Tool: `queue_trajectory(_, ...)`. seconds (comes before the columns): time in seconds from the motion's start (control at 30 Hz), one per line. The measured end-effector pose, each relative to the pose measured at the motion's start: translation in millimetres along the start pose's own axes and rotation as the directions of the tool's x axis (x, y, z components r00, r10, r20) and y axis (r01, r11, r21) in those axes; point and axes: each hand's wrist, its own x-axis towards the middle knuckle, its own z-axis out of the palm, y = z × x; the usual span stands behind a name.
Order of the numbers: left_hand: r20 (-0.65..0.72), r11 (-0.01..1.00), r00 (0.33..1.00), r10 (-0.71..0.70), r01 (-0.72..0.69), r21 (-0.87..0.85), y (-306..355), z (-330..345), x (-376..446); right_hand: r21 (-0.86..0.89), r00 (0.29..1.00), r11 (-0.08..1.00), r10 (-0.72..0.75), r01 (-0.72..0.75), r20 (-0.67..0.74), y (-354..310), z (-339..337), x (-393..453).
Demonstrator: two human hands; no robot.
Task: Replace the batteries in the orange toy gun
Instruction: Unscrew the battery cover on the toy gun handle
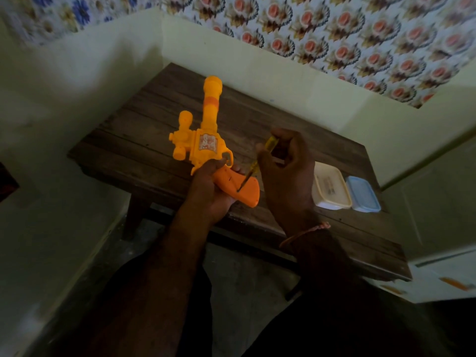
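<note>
Head view, one frame logged. At centre I see a dark wooden table (257,117), plank-topped, its corner toward the upper middle of the frame and one leg showing at lower left of it. Behind it, pale yellow-green walls (103,73) meet in a corner; a floral patterned covering (334,29) runs across the top of the frame. At centre right, on the table's near edge, sit a cream lidded container (331,188) and a blue-lidded container (362,194), touching side by side. My left hand (208,188) is curled round the grip of the orange toy gun (206,140), held above the table with its barrel pointing to the top of the frame. My right hand (284,166) pinches a yellow-handled screwdriver (257,163), fingers curled round the handle, its tip touching the gun's grip. A thread bracelet (304,233) circles the right wrist. Grey floor (244,274) shows at lower centre.
</note>
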Motion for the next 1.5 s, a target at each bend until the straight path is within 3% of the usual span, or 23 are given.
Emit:
queue_trajectory(0.23, -0.018, 1.0, 1.0, -0.002, 0.002, 0.008, 0.2, -0.6, 0.7, -0.093, 1.0, 0.996, -0.013, 0.013, -0.004, 0.5, -1.7, 6.3)
queue_trajectory(0.4, -0.006, 1.0, 1.0, -0.001, 0.001, 0.005, -0.6, -0.9, 2.7, 0.012, 0.999, 0.999, 0.033, -0.033, 0.015, 1.0, -0.7, 0.2)
queue_trajectory(0.5, 0.01, 1.0, 1.0, 0.016, -0.016, -0.005, -0.1, -3.7, 4.7, -0.097, 0.995, 0.995, 0.01, 0.0, 0.097, 1.0, -0.9, -5.2)
queue_trajectory(0.8, 0.031, 1.0, 0.999, -0.009, 0.009, -0.012, 0.6, -5.6, 6.7, -0.187, 0.994, 0.982, 0.002, 0.019, 0.11, -6.0, -7.8, -6.4)
queue_trajectory(0.87, 0.004, 1.0, 1.0, -0.004, 0.004, -0.001, 0.0, -6.2, 8.0, -0.286, 0.986, 0.958, 0.019, 0.029, 0.164, -9.3, -15.7, -2.4)
queue_trajectory(1.07, 0.012, 1.0, 1.0, 0.0, 0.0, -0.001, -1.7, -9.8, 12.8, -0.586, 0.922, 0.796, 0.098, 0.153, 0.374, -17.7, -40.1, 16.0)
queue_trajectory(1.17, 0.033, 1.0, 0.999, 0.017, -0.017, 0.002, -1.9, -9.4, 10.5, -0.579, 0.88, 0.79, 0.112, 0.203, 0.462, -20.2, -41.9, 28.2)
queue_trajectory(1.33, 0.057, 1.0, 0.998, 0.025, -0.025, 0.008, -1.6, -10.7, 9.2, -0.585, 0.723, 0.759, 0.23, 0.286, 0.652, -32.0, -43.6, 45.9)
queue_trajectory(1.5, 0.071, 0.999, 0.997, 0.018, -0.02, 0.033, -0.7, -12.3, 10.4, -0.63, 0.742, 0.699, 0.213, 0.338, 0.636, -30.5, -31.9, 41.6)
